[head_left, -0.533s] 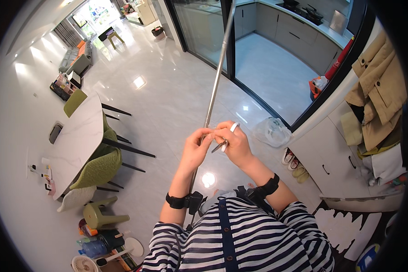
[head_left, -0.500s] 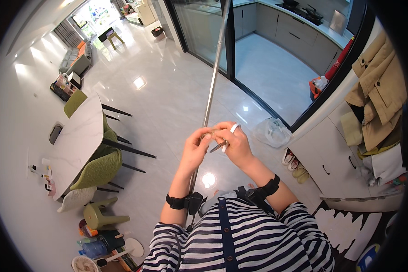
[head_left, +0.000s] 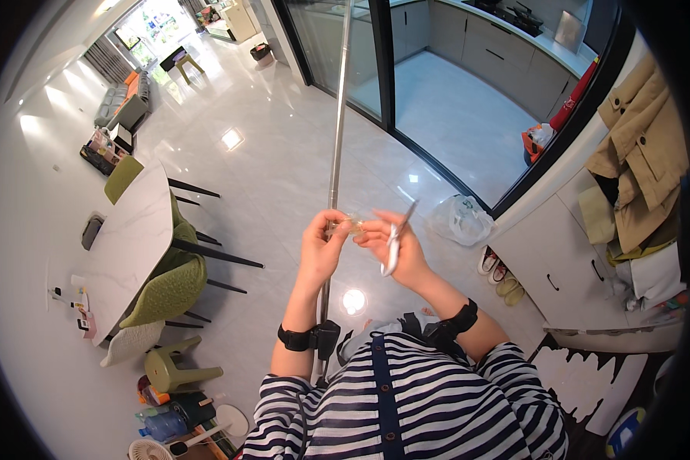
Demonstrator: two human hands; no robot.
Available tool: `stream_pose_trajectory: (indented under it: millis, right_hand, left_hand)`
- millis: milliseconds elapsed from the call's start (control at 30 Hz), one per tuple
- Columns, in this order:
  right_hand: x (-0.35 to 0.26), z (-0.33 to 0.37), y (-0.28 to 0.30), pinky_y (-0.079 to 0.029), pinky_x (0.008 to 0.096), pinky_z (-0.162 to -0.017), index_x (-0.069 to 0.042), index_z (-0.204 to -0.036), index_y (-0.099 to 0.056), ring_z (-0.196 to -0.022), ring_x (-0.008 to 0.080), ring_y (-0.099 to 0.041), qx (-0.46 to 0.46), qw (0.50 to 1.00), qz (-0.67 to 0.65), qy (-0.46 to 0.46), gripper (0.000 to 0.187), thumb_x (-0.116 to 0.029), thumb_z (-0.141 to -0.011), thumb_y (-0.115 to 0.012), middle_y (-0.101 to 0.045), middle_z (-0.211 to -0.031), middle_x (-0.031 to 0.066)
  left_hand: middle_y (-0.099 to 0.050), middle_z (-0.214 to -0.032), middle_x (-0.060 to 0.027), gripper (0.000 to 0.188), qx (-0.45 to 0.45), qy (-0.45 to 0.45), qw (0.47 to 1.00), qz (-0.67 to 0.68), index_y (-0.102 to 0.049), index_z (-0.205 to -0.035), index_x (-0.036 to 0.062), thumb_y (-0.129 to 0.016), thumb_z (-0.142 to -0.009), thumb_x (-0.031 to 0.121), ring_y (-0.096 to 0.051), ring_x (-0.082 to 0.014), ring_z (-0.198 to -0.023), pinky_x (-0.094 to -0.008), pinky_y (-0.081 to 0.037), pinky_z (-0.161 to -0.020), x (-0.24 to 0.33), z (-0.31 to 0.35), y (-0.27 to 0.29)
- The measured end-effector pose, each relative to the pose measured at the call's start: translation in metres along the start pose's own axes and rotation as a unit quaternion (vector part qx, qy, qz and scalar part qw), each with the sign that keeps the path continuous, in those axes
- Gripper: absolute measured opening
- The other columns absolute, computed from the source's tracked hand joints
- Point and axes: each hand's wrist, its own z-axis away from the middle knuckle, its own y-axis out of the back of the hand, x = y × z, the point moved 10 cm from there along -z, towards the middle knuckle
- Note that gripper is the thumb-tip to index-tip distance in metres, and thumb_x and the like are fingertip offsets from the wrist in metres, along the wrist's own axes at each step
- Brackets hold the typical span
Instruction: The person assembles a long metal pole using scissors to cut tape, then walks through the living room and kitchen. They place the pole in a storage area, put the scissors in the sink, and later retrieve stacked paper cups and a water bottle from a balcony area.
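Note:
A long silver metal pole [head_left: 337, 142] runs up from beside my left forearm, past the left hand and away toward the glass door. My left hand [head_left: 323, 244] is closed, pinching a small clear, yellowish piece [head_left: 353, 223] that looks like tape, right beside the pole. Whether the left fingers also grip the pole is hidden. My right hand [head_left: 403, 249] carries scissors [head_left: 393, 249] with white handles, hooked on its fingers with the blades pointing up and away. The right fingertips reach to the clear piece; whether they touch it I cannot tell.
To the left stand a marble-look table [head_left: 142, 222], green chairs [head_left: 172, 290] and a green stool [head_left: 178, 366]. A clear plastic bag [head_left: 461, 221] lies on the floor at right, near shoes [head_left: 502, 280] and a cabinet [head_left: 540, 261]. Ahead is a black-framed glass door [head_left: 387, 92].
The pole's far end has swung left. My hands have drawn slightly apart, and the scissors have turned from pointing down-left to pointing up. The clear piece shows more between the fingers.

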Motion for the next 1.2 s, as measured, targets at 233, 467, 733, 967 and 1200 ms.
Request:
stream_pose_trajectory:
  millis: [233,467,733,967,1200]
  right_hand:
    - [0.036,-0.014,0.003,-0.050,0.0264,-0.074,0.000,-0.103,-0.054,-0.082,0.0130,-0.061,0.052,0.992,0.068,-0.089,0.025,-0.012,-0.085,-0.067,-0.062,-0.094,0.0071]
    - [0.019,-0.033,-0.035,-0.050,0.0279,-0.065,-0.003,-0.092,-0.056,-0.076,0.0141,-0.062,0.034,0.959,0.280,0.017,0.016,-0.001,-0.081,-0.068,-0.062,-0.087,0.0069]
    - [0.036,-0.079,-0.068,-0.049,0.0292,-0.061,-0.001,-0.091,-0.058,-0.073,0.0198,-0.063,0.034,0.952,0.295,0.080,0.017,0.000,-0.078,-0.068,-0.063,-0.096,0.0111]
    - [0.092,-0.153,-0.067,-0.052,0.0313,-0.075,0.000,-0.102,-0.058,-0.091,0.0213,-0.066,-0.042,0.953,0.297,0.034,0.022,0.000,-0.080,-0.065,-0.057,-0.124,0.0189]
    - [0.146,-0.296,-0.026,-0.050,0.0275,-0.076,0.000,-0.111,-0.054,-0.091,0.0163,-0.063,-0.056,0.987,0.148,-0.016,0.027,0.002,-0.084,-0.061,-0.062,-0.107,0.0126]
  left_hand:
    - [-0.051,-0.076,0.0040,0.011,0.014,-0.005,0.999,0.039,-0.055,-0.097,0.0047,-0.061,-0.090,0.011,-0.039,-0.0004,-0.054,-0.0166,-0.029,-0.045,-0.003,0.000,0.004]
    - [-0.050,-0.076,0.0050,0.010,0.066,-0.052,0.995,-0.052,-0.059,-0.099,0.0032,-0.056,-0.092,0.009,-0.040,-0.0005,-0.058,-0.0172,-0.031,-0.049,0.008,0.004,0.047]
    - [-0.050,-0.084,0.0024,0.013,0.074,-0.069,0.991,-0.085,-0.062,-0.101,0.0001,-0.057,-0.090,0.006,-0.043,-0.0034,-0.063,-0.0192,-0.035,-0.054,-0.006,-0.019,0.094]
    - [-0.055,-0.089,-0.0011,0.010,0.156,-0.113,0.968,-0.161,-0.063,-0.096,0.0013,-0.061,-0.086,0.002,-0.044,-0.0045,-0.068,-0.0191,-0.036,-0.057,-0.012,-0.101,0.129]
    - [-0.055,-0.087,0.0003,0.010,0.160,-0.092,0.972,-0.142,-0.062,-0.095,0.0015,-0.063,-0.086,0.003,-0.044,-0.0037,-0.068,-0.0187,-0.036,-0.057,-0.029,-0.239,0.155]
